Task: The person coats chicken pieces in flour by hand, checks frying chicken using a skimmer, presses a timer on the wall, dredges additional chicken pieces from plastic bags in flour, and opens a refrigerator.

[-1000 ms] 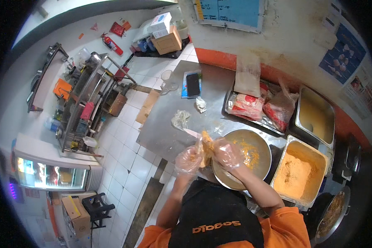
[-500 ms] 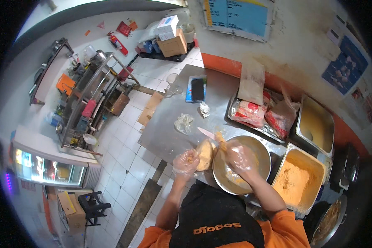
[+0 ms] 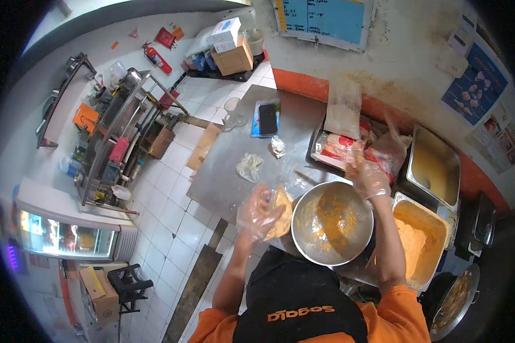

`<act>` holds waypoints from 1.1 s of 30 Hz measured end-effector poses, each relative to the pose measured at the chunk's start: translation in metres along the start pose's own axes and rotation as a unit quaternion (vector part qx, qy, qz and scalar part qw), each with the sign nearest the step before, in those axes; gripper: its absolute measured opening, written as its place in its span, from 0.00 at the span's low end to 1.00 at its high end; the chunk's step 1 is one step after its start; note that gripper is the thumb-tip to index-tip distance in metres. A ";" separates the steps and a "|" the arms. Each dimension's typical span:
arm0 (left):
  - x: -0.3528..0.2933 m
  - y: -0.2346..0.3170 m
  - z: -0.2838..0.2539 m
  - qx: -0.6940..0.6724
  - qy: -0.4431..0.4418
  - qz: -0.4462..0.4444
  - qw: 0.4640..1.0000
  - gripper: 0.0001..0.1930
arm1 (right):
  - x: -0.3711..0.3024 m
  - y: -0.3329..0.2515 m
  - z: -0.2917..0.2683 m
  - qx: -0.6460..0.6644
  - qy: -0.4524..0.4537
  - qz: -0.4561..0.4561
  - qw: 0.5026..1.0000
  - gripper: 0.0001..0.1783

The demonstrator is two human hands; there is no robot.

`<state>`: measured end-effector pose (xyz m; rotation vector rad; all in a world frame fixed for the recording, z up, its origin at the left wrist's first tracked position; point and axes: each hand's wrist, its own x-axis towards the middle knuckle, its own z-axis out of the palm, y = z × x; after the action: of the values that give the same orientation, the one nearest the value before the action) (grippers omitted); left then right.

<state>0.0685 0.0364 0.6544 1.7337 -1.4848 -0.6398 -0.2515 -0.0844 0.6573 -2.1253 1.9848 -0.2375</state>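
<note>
My left hand (image 3: 260, 212), in a clear plastic glove, grips the near left side of a plastic bag (image 3: 281, 216) holding something pale orange, perhaps powder; blur hides its exact grip. To the right of the bag stands a round steel bowl (image 3: 332, 252) smeared inside with orange powder. My gloved right hand (image 3: 371, 177) is beyond the bowl's far right rim, fingers stretched forward and powdery, over the edge of a metal tray with red-and-white packages (image 3: 333, 147). A thin, knife-like tool (image 3: 306, 177) lies on the table by the bowl's far left rim.
On the steel table (image 3: 223, 177) are a crumpled clear bag (image 3: 249, 167), a foil ball (image 3: 277, 147), a phone (image 3: 267, 119) and a glass mug (image 3: 233, 120). Right stand a pan of orange powder (image 3: 412, 243), a pan of yellowish liquid (image 3: 435, 171) and a wok (image 3: 455, 303).
My right hand has moved from over the bowl to the far right, toward the packages. The bowl's inside now shows more fully. My left hand has stayed by the bag.
</note>
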 end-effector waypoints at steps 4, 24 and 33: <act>0.024 -0.025 0.018 -0.035 -0.011 -0.033 0.999 0.28 | 0.010 0.067 0.032 -0.056 0.032 -0.027 0.998 0.39; -0.013 -0.072 0.003 -0.429 0.139 -0.100 0.887 0.02 | -0.035 -0.122 0.064 0.110 -0.049 -0.464 0.877 0.13; -0.042 -0.063 -0.004 -0.445 0.079 -0.139 0.881 0.09 | -0.032 -0.123 0.039 0.066 -0.154 -0.421 0.891 0.19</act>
<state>0.1010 0.0814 0.6027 1.2069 -0.6287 -1.0871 -0.1255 -0.0428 0.6545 -2.5896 0.7622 -0.1456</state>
